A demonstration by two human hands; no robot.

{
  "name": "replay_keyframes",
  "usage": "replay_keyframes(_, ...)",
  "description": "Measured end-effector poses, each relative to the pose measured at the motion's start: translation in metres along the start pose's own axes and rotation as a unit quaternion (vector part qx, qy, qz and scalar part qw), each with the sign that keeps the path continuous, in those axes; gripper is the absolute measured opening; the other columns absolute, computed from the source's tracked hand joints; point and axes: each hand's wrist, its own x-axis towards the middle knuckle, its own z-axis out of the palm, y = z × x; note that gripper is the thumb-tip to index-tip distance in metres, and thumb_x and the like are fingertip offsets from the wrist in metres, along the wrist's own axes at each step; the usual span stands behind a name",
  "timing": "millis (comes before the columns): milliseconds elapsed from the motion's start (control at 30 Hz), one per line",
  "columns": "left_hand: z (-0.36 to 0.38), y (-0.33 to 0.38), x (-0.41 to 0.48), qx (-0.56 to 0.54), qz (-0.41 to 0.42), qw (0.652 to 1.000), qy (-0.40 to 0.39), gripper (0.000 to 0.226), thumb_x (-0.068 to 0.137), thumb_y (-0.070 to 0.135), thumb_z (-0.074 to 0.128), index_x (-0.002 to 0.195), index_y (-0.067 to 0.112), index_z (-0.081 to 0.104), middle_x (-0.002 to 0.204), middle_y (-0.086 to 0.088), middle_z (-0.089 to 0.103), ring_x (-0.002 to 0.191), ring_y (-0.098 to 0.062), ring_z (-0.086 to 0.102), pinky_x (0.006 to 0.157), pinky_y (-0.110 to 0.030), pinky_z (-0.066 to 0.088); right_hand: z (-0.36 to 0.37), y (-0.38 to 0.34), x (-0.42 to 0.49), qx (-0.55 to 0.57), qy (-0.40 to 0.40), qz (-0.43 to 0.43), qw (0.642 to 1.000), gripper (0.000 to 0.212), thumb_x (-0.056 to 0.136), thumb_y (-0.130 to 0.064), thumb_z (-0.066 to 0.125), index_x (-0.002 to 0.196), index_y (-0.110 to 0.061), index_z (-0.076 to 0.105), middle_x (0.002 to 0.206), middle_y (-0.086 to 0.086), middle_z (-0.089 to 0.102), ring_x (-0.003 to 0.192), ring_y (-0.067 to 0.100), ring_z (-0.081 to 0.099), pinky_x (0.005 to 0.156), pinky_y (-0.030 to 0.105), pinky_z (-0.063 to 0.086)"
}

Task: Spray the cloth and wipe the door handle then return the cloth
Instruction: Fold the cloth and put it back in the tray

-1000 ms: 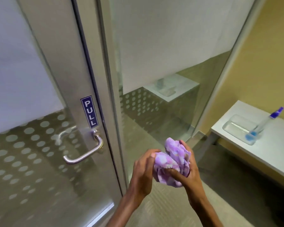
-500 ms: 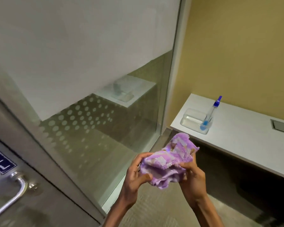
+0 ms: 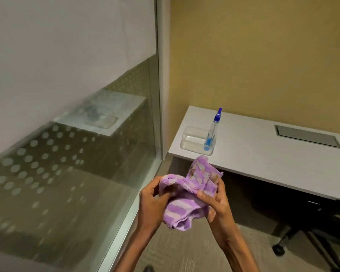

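Cloth (image 3: 186,195), purple and striped, sat bunched between both hands in the near middle of the view, held above the floor just short of the white desk (image 3: 263,154). The left hand (image 3: 152,203) had its grip pressed around the cloth's left fold, thumb tucked into the pile. The right hand (image 3: 214,203) pinched the right side, fingers (image 3: 203,195) laid across the front of the fabric. Both grips were closed on the cloth, and it looked as if it were being gathered or folded.

On the desk's left end stood a clear tray (image 3: 192,139), with the blue-capped spray bottle (image 3: 212,130) leaning in its right side. The door handle was out of view; only the frosted, dotted glass panel (image 3: 67,134) showed to the left.

Judging by the person facing the desk with the handle out of sight, the step in hand was probably the return of the cloth. The next move would call for carrying the bundle forward over the desk edge and lowering it into the tray's free left part, clear of the leaning bottle so it is not knocked over.
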Motion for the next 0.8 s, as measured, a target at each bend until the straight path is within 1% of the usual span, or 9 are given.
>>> replay_keyframes(133, 0.010, 0.001, 0.044, -0.046, -0.008, 0.997, 0.059, 0.003, 0.087, 0.035, 0.075, 0.085, 0.037, 0.075, 0.073, 0.016, 0.072, 0.069, 0.004, 0.062, 0.062, -0.016, 0.052, -0.007, 0.002, 0.027, 0.038, 0.003, 0.013, 0.999, 0.083, 0.052, -0.020, 0.087, 0.130, -0.029, 0.057, 0.119, 0.009, 0.071, 0.104, 0.028, 0.071, 0.077, 0.034, 0.059)
replay_keyframes(200, 0.010, 0.001, 0.069, -0.084, -0.031, 0.995, 0.052, 0.010, 0.089, 0.039, 0.069, 0.084, 0.032, 0.074, 0.071, 0.012, 0.072, 0.066, 0.000, 0.065, 0.057, -0.018, 0.052, -0.007, 0.005, 0.044, 0.040, 0.004, 0.026, 0.999, 0.086, 0.053, -0.015, 0.087, 0.133, -0.021, 0.056, 0.123, 0.014, 0.068, 0.109, 0.032, 0.069, 0.080, 0.037, 0.059)
replay_keyframes(267, 0.007, 0.002, 0.098, -0.109, -0.049, 0.992, 0.037, 0.019, 0.089, 0.038, 0.069, 0.074, 0.027, 0.071, 0.062, 0.011, 0.065, 0.056, -0.003, 0.060, 0.049, -0.017, 0.046, -0.004, 0.002, 0.061, 0.056, 0.024, 0.046, 0.997, 0.090, 0.048, -0.017, 0.090, 0.132, -0.012, 0.057, 0.120, 0.017, 0.070, 0.105, 0.032, 0.071, 0.076, 0.036, 0.059)
replay_keyframes(367, 0.003, 0.001, 0.140, -0.115, -0.078, 0.990, 0.005, 0.026, 0.088, 0.035, 0.072, 0.072, 0.015, 0.069, 0.062, 0.003, 0.065, 0.057, -0.009, 0.063, 0.048, -0.021, 0.048, 0.003, -0.009, 0.084, 0.096, 0.016, 0.062, 0.993, 0.085, 0.045, -0.031, 0.097, 0.121, -0.009, 0.068, 0.116, 0.016, 0.073, 0.102, 0.031, 0.072, 0.075, 0.036, 0.060)
replay_keyframes(467, -0.007, -0.003, 0.174, -0.129, -0.094, 0.987, -0.029, 0.021, 0.087, 0.034, 0.073, 0.072, 0.019, 0.071, 0.066, 0.003, 0.069, 0.062, -0.011, 0.068, 0.051, -0.025, 0.054, 0.003, -0.017, 0.105, 0.150, 0.007, 0.090, 0.985, 0.075, 0.059, -0.046, 0.090, 0.123, -0.012, 0.069, 0.128, 0.017, 0.067, 0.117, 0.034, 0.066, 0.090, 0.046, 0.057)
replay_keyframes(567, -0.018, -0.004, 0.205, -0.143, -0.109, 0.981, -0.072, 0.023, 0.083, 0.036, 0.075, 0.082, 0.013, 0.072, 0.075, -0.005, 0.071, 0.069, -0.021, 0.069, 0.058, -0.031, 0.055, -0.001, -0.021, 0.126, 0.194, -0.008, 0.115, 0.974, 0.069, 0.080, -0.047, 0.075, 0.135, -0.008, 0.059, 0.139, 0.020, 0.058, 0.128, 0.039, 0.056, 0.102, 0.054, 0.049)
replay_keyframes(633, -0.021, -0.004, 0.221, -0.149, -0.129, 0.976, -0.092, 0.028, 0.079, 0.037, 0.078, 0.084, 0.010, 0.072, 0.074, -0.006, 0.071, 0.067, -0.021, 0.068, 0.056, -0.030, 0.054, 0.003, -0.027, 0.140, 0.114, -0.021, 0.120, 0.986, 0.071, 0.079, -0.045, 0.077, 0.139, -0.013, 0.055, 0.140, 0.017, 0.058, 0.129, 0.040, 0.055, 0.108, 0.058, 0.043)
replay_keyframes(733, -0.016, -0.003, 0.244, -0.161, -0.180, 0.964, -0.109, 0.042, 0.074, 0.039, 0.082, 0.090, 0.002, 0.072, 0.076, -0.007, 0.071, 0.067, -0.021, 0.068, 0.059, -0.031, 0.055, 0.018, -0.033, 0.159, -0.028, 0.032, 0.111, 0.993, 0.103, 0.047, -0.035, 0.098, 0.138, -0.025, 0.052, 0.129, 0.008, 0.066, 0.112, 0.034, 0.068, 0.095, 0.056, 0.054)
replay_keyframes(800, -0.011, -0.006, 0.262, -0.175, -0.234, 0.949, -0.120, 0.048, 0.074, 0.042, 0.081, 0.097, 0.002, 0.071, 0.086, -0.012, 0.074, 0.076, -0.025, 0.072, 0.070, -0.037, 0.060, 0.027, -0.034, 0.171, -0.062, 0.064, 0.066, 0.994, 0.098, 0.045, -0.033, 0.099, 0.132, -0.036, 0.053, 0.128, 0.009, 0.063, 0.109, 0.033, 0.069, 0.087, 0.054, 0.058)
